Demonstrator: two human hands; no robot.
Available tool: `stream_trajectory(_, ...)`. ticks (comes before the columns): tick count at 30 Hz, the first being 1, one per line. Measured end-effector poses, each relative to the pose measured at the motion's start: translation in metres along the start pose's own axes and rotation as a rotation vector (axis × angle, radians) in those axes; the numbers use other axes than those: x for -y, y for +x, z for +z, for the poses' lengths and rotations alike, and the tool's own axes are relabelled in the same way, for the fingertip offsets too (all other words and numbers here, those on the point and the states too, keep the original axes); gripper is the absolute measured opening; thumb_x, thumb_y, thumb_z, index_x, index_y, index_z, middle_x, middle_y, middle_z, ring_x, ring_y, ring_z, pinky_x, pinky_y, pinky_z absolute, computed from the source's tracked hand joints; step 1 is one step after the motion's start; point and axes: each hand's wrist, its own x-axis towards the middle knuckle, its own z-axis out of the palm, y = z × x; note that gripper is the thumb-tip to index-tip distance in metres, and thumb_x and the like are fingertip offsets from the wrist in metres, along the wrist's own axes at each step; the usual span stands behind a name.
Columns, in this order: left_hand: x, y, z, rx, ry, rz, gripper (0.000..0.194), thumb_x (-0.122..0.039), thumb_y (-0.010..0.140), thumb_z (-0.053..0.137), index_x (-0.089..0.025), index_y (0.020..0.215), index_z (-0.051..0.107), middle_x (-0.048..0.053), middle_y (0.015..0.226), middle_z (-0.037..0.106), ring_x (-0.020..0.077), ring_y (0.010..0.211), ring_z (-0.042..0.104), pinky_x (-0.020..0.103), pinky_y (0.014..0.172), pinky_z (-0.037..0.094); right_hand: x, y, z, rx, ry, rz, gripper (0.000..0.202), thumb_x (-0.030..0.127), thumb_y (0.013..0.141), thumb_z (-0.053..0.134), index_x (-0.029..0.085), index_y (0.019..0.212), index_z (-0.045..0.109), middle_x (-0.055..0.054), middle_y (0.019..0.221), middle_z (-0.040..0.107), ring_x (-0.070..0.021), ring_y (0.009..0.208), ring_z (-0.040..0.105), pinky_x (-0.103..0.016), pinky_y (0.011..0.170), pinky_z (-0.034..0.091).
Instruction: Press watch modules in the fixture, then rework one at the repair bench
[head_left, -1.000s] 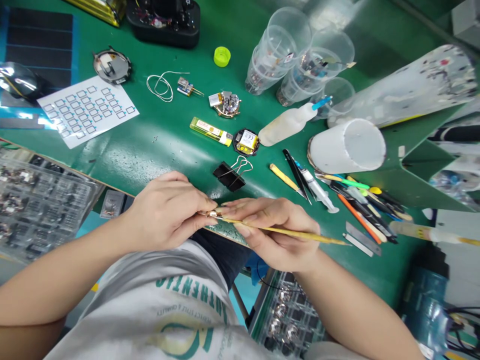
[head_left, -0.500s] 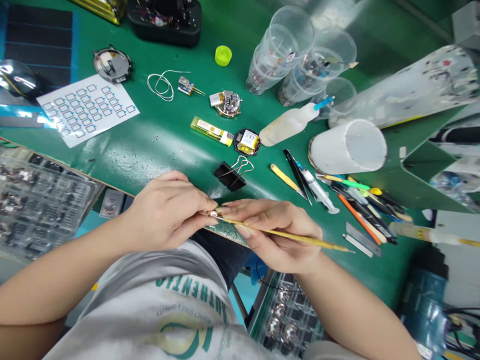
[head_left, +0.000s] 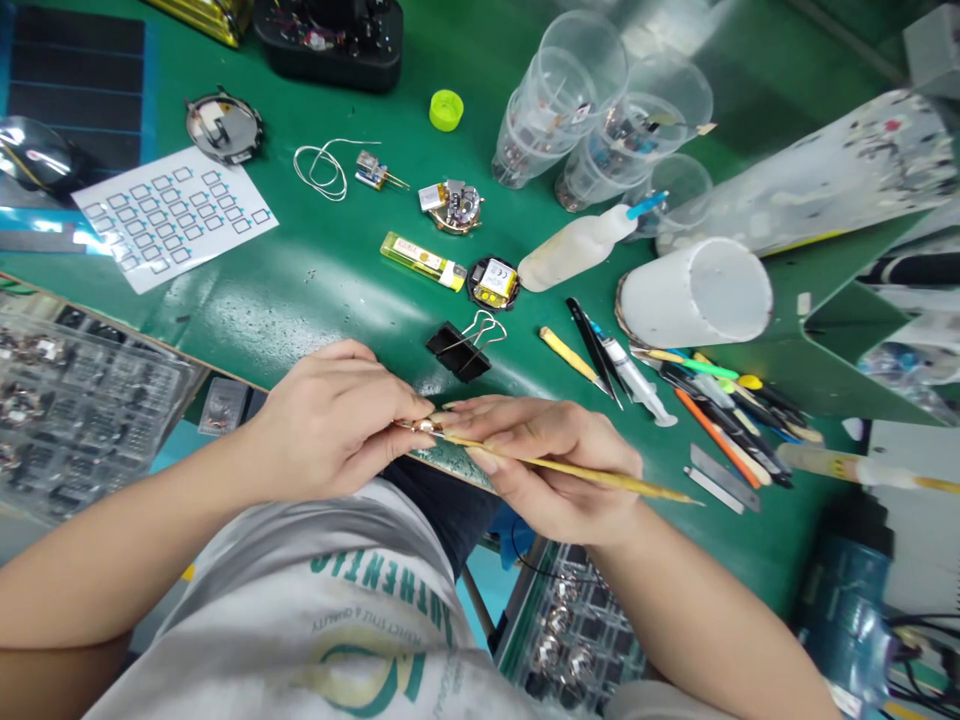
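Observation:
At the bench's front edge, my left hand (head_left: 330, 425) pinches a small rose-gold metal piece, perhaps a watch case (head_left: 426, 426), between thumb and fingers. Most of that piece is hidden by the fingers. My right hand (head_left: 566, 460) is closed round a thin pick with a yellow handle (head_left: 600, 476). Its metal tip points left and meets the rose-gold piece, while the pointed back end sticks out past the right wrist. A black binder clip (head_left: 459, 352) lies just beyond both hands.
Behind the clip lie a round watch module with a battery (head_left: 493, 283), a yellow-green box cutter-like strip (head_left: 422, 262) and a squeeze bottle (head_left: 574, 248). Black tweezers (head_left: 589, 340), a syringe (head_left: 634, 375) and several tools are at right. Plastic cups (head_left: 559, 100) stand behind; parts trays (head_left: 97, 410) sit below the bench.
Hardly anything differs. Both hands keep their hold on the rose-gold piece and the pick, and the whole view has shifted very slightly.

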Motion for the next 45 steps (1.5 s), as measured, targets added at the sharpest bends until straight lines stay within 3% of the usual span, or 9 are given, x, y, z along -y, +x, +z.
stream_trajectory(32, -0.0010, 0.0027, -0.0041, 0.037, -0.020, -0.007, 0.007, -0.031, 0.106, 0.064, -0.024, 0.105, 0.064, -0.002, 0.091, 0.083, 0.0151, 0.076, 0.077, 0.034, 0.080, 0.052, 0.0001, 0.0004, -0.0018, 0.014, -0.003, 0.051, 0.034, 0.001, 0.092, 0.073, 0.024, 0.117, 0.074, -0.008, 0.114, 0.085, -0.0252, 0.111, 0.083, -0.047, 0.100, 0.070)
stream_trajectory(45, -0.0002, 0.0021, -0.0027, 0.023, -0.008, 0.003, 0.006, -0.030, 0.105, 0.064, -0.024, 0.106, 0.064, -0.001, 0.091, 0.083, 0.0159, 0.077, 0.078, 0.034, 0.079, 0.052, 0.0017, 0.0017, 0.0013, 0.024, -0.029, -0.006, 0.039, -0.002, 0.091, 0.070, 0.024, 0.120, 0.071, -0.009, 0.115, 0.085, -0.0238, 0.113, 0.082, -0.044, 0.102, 0.070)
